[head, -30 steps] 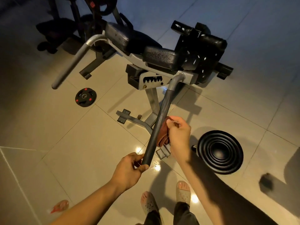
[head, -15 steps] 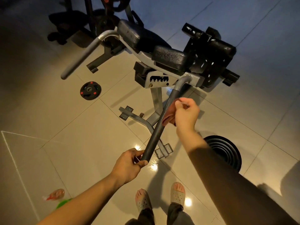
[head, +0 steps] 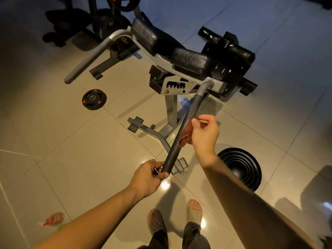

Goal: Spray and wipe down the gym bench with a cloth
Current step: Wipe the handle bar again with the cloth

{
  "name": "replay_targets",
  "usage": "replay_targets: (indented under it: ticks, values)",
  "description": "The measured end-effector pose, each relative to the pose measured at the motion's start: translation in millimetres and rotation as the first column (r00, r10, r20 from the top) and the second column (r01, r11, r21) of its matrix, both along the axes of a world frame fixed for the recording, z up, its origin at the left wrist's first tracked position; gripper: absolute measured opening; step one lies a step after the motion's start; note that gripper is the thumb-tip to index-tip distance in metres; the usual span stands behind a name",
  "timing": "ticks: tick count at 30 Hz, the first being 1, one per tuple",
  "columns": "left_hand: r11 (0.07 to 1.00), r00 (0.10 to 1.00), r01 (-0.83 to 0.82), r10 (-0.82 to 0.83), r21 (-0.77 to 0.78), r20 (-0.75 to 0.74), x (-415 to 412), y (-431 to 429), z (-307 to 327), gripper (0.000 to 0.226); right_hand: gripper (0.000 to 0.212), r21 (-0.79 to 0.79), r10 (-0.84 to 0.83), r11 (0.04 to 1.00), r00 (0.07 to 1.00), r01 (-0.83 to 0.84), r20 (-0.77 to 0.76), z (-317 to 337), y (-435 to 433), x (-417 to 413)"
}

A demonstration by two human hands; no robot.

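Note:
The gym bench (head: 190, 62) has black padded cushions on a grey steel frame and stands on the tiled floor ahead of me. A long dark handle bar (head: 186, 123) slants from its frame down toward me. My left hand (head: 149, 177) grips the bar's near end. My right hand (head: 203, 135) holds a reddish-brown cloth (head: 186, 135) wrapped against the middle of the bar. A spray bottle (head: 53, 219) with a red top lies on the floor at the lower left, partly cut off by my left arm.
A small black weight plate (head: 94, 99) with red marks lies left of the bench. A large black ribbed plate (head: 242, 168) sits on the floor to the right, under my right arm. A second grey bar (head: 95, 56) sticks out left. Dark equipment (head: 93, 20) stands behind. My feet (head: 174, 218) are below.
My right hand with the cloth slid up the bar toward the bench, then came partway back down. My left hand kept its grip on the bar's end.

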State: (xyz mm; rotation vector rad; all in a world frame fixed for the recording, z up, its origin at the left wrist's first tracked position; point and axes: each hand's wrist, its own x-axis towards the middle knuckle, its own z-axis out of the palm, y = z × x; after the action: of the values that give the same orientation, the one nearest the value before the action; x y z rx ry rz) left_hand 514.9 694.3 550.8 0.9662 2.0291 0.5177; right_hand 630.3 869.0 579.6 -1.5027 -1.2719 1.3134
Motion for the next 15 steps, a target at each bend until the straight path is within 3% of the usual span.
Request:
replay_targets:
  ticks: [3, 7, 9, 11, 15]
  values:
    - [1.0, 1.0, 0.008, -0.008, 0.008, -0.002, -1, -1, 0, 0.031, 0.022, 0.095, -0.015, 0.995, 0.997, 0.007, 0.08, 6, -3, -5]
    - [0.998, 0.998, 0.054, -0.055, 0.04, 0.025, -4, 0, -1, 0.019, 0.009, -0.014, 0.103, 0.995, 0.991, -0.103, 0.08, -16, -94, 9]
    - [0.994, 0.995, 0.095, -0.095, 0.057, 0.011, -7, -1, -4, 0.013, 0.01, 0.021, 0.173, 0.984, 0.981, -0.176, 0.088, -24, -121, 17]
    - [0.992, 0.994, 0.111, -0.112, 0.066, 0.014, -8, -1, -4, 0.013, 0.013, 0.119, 0.185, 0.973, 0.975, -0.2, 0.126, -24, -107, 17]
    - [0.992, 0.993, 0.114, -0.116, 0.057, 0.022, -10, -2, -2, 0.018, 0.018, 0.169, 0.019, 0.984, 0.976, -0.057, 0.217, -5, -18, -7]
